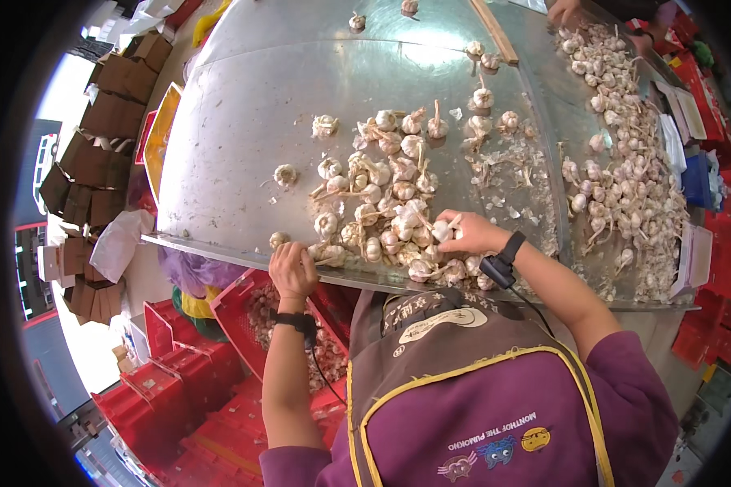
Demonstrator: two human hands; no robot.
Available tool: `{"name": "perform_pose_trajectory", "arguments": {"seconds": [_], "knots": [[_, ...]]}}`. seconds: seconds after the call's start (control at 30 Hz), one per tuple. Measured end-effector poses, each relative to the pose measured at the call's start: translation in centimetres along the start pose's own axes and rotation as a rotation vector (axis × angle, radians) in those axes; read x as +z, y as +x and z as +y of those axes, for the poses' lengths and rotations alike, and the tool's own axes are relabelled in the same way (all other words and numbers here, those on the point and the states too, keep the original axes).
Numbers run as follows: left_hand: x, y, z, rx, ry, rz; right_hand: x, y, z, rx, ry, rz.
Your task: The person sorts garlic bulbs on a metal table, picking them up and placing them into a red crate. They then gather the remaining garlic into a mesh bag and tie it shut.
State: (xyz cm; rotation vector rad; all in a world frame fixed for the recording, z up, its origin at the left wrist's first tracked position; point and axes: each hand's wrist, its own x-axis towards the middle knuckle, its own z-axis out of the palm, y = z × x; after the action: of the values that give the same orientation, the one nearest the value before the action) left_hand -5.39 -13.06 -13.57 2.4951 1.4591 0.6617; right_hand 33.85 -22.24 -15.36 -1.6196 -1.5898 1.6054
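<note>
A heap of garlic bulbs (402,182) with dry stems lies on the metal table (250,109) in front of me. My right hand (472,232) holds a garlic bulb (443,231) between thumb and fingers at the heap's right side. My left hand (292,269) rests at the table's near edge, fingers curled, close to a single bulb (279,240); whether anything is inside it I cannot tell. A few bulbs lie apart from the heap, and loose garlic skins (512,167) are scattered to its right.
Below the table edge at left stands a red crate (237,304) with garlic. A wooden strip (493,30) lies at the far side. Another garlic pile (630,176) covers the right section, where another person's hand (565,12) reaches in. Cardboard boxes (116,109) stand at far left.
</note>
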Motion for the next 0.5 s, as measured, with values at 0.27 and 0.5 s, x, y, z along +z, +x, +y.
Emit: {"name": "perform_pose_trajectory", "arguments": {"seconds": [0.27,0.5], "knots": [[0.2,-0.5,-0.2,-0.013,0.010,-0.003,-0.8,-2.9,-0.3,0.138,1.364,-0.179],[0.0,0.1,0.6,0.003,0.015,-0.009,-4.3,-5.8,2.3,0.078,1.651,-0.074]]}}
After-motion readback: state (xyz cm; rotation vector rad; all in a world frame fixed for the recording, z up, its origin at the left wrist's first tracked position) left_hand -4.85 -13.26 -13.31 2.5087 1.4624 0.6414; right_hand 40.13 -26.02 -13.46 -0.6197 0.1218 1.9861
